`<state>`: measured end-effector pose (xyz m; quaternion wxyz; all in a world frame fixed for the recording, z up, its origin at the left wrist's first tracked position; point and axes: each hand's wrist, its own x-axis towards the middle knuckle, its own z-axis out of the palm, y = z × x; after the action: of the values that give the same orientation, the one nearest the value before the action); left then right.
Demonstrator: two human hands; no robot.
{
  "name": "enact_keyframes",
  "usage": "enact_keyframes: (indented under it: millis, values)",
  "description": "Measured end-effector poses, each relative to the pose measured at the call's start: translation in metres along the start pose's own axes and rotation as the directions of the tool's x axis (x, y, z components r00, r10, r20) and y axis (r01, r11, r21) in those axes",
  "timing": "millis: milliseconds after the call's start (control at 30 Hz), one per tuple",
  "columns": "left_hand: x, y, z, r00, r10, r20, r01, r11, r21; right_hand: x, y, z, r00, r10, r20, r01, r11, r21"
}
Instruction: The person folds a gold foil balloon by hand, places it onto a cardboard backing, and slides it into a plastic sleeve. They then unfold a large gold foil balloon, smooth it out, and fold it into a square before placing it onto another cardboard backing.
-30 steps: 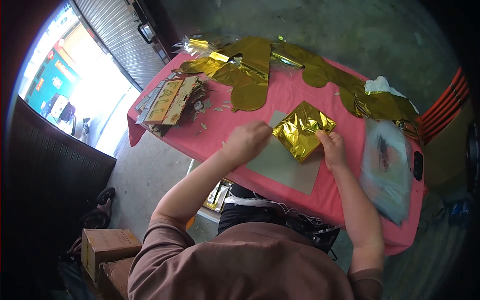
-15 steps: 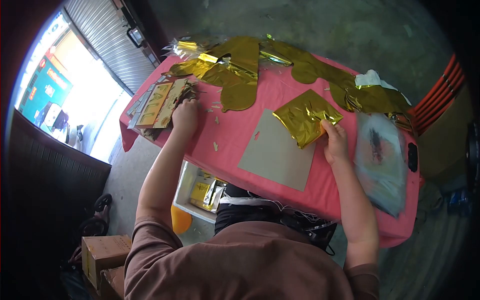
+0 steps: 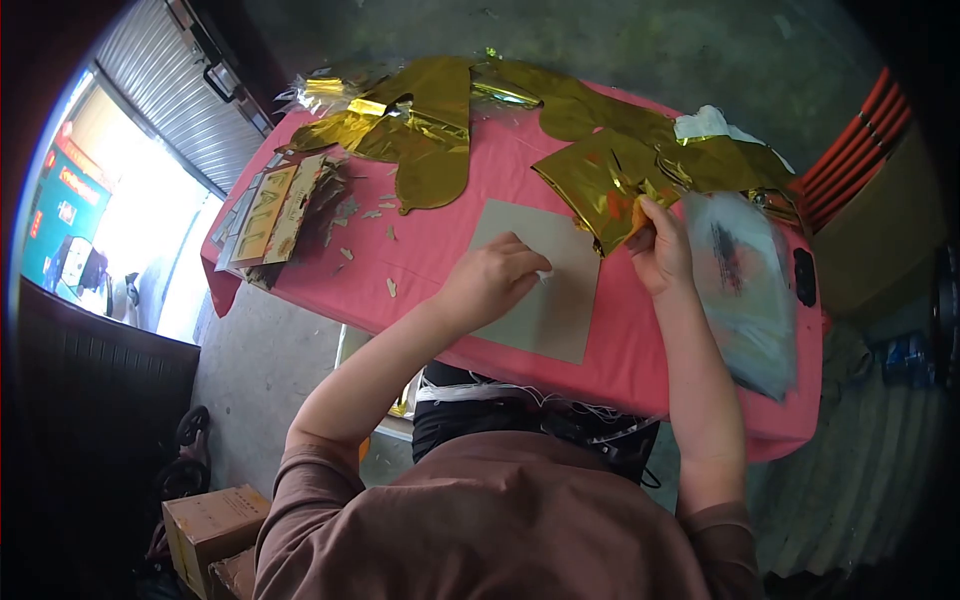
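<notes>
My right hand (image 3: pixel 662 243) pinches a folded gold foil balloon (image 3: pixel 598 180) by its near edge, lifting it just past the far right edge of a grey board (image 3: pixel 545 325). Over the middle of that board, my left hand (image 3: pixel 497 280) is closed, with a small white piece (image 3: pixel 544 275) showing at its fingertips. What exactly the piece is cannot be made out. A stack of printed cards (image 3: pixel 270 215), the top one with large letters, lies at the table's left end. Flat gold foil balloons (image 3: pixel 430 130) spread along the far side.
Small pale scraps (image 3: pixel 391 287) dot the pink tablecloth (image 3: pixel 340 300). Clear plastic bags (image 3: pixel 745 300) lie at the right, beside a black object (image 3: pixel 804 277). Orange-red bars (image 3: pixel 855 150) stand beyond the right end. Cardboard boxes (image 3: pixel 215 520) sit on the floor at lower left.
My left hand has left the card stack and come right, over the grey board, with a small white piece. The balloon in my right hand has tilted and shifted slightly.
</notes>
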<state>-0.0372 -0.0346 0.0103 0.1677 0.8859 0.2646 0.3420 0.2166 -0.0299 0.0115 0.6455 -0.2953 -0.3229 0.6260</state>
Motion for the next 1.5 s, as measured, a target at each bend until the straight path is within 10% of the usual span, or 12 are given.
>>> enact_keyframes:
  millis: [333, 533, 900, 1100, 1200, 1267, 1400, 1467, 1500]
  values:
    - [-0.028, -0.021, -0.051, 0.886, -0.397, -0.24, 0.371, 0.917, -0.148, -0.008, 0.008, 0.006, 0.973, 0.202, 0.112, -0.188, 0.974, -0.125]
    - [-0.025, -0.013, -0.042, 0.905, -0.331, -0.268, 0.294, 0.941, -0.171, -0.011, 0.023, 0.032, 0.816, 0.572, 0.077, -0.497, 0.764, -0.411]
    - [-0.009, 0.0, 0.011, 0.957, -0.063, 0.284, 0.017, 0.987, 0.161, -0.004, 0.014, 0.024, 0.776, 0.617, -0.133, -0.544, 0.547, -0.636]
    - [-0.009, 0.003, 0.01, 0.94, -0.088, 0.331, -0.009, 0.96, 0.281, -0.006, 0.009, 0.036, 0.824, 0.56, -0.079, -0.403, 0.483, -0.777]
    - [-0.009, 0.003, 0.01, 0.934, -0.09, 0.346, -0.019, 0.954, 0.3, -0.012, 0.01, 0.033, 0.924, 0.353, -0.148, -0.228, 0.195, -0.954]
    - [-0.008, 0.005, 0.01, 0.928, -0.119, 0.353, -0.003, 0.945, 0.328, -0.022, 0.006, 0.026, 0.998, 0.003, 0.06, 0.059, -0.21, -0.976]
    - [-0.007, 0.006, 0.01, 0.93, -0.119, 0.349, -0.006, 0.942, 0.337, -0.037, 0.008, 0.027, 0.987, -0.034, 0.155, 0.149, -0.151, -0.977]
    - [-0.008, 0.006, 0.01, 0.934, -0.112, 0.34, -0.004, 0.947, 0.322, -0.042, 0.022, 0.028, 0.834, -0.129, 0.537, 0.499, -0.24, -0.833]
    - [-0.008, 0.006, 0.011, 0.932, -0.113, 0.344, -0.004, 0.947, 0.321, -0.046, 0.024, 0.03, 0.863, 0.036, 0.504, 0.492, -0.293, -0.82]
